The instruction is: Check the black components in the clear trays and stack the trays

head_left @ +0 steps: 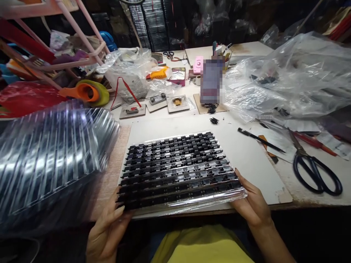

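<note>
A clear plastic tray [238, 195] filled with rows of small black parts [175, 164] lies tilted slightly in front of me, over a white board [263, 182]. My left hand [105, 226] grips its near left corner, the thumb by the edge and the other fingers partly hidden. At the near right corner, my right hand [253, 204] holds the tray's side, with its fingertips out of sight beneath. One loose black part [214, 120] sits on the board just beyond the tray.
Stacked clear trays [55, 157] stand at left. Scissors [315, 171], a black pen-like tool [260, 139] and a red-handled tool [315, 142] lie right. Plastic bags [287, 76] cover the back right. Small fixture blocks [178, 105] and a tape dispenser [87, 92] are behind.
</note>
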A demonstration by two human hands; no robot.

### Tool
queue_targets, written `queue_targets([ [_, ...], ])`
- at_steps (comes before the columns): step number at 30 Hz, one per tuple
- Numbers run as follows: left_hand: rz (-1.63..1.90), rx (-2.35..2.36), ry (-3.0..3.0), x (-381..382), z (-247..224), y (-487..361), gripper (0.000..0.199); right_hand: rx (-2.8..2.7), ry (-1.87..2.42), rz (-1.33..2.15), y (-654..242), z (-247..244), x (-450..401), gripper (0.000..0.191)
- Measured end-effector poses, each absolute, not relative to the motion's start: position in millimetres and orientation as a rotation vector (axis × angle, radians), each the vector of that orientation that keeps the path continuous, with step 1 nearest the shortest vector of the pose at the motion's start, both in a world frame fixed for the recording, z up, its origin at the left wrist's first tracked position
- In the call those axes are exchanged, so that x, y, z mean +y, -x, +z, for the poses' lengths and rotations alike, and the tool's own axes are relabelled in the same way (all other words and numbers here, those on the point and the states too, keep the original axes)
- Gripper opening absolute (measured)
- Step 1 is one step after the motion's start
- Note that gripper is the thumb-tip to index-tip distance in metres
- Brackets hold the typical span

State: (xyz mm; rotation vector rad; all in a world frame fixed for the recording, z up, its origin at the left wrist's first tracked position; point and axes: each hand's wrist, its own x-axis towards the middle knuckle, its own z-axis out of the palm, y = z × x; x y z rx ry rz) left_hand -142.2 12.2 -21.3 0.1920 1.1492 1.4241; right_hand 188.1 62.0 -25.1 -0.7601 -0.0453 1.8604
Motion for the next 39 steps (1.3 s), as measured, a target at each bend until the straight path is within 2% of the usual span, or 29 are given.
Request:
queue_targets([
  [10, 1.387, 0.981, -0.312, 17.3, -12.8, 132.3, 0.061, 0.136, 0.969, 1.703, -186.8, -20.1, 59.8, 0.035],
  [15, 1.433, 0.875, -0.306, 15.7, -15.8, 129.6, 0.065, 0.046, 0.994, 1.558, -180.8, -16.3, 56.4, 0.034],
  [29, 1.379, 0.807, -0.363, 11.7, -16.1, 136.0, 0.058, -0.091, 1.074, 1.611, -188.5, -21.7, 51.2, 0.036],
  [35, 1.386, 0.873, -0.352, 13.5, -15.1, 134.6, 0.049, -0.099, 1.043, 1.632, -186.2, -22.9, 53.4, 0.034],
  [39, 1.376, 0.899, -0.348, 14.1, -14.4, 134.3, 0.054, -0.131, 1.015, 1.669, -188.2, -25.3, 53.2, 0.035],
])
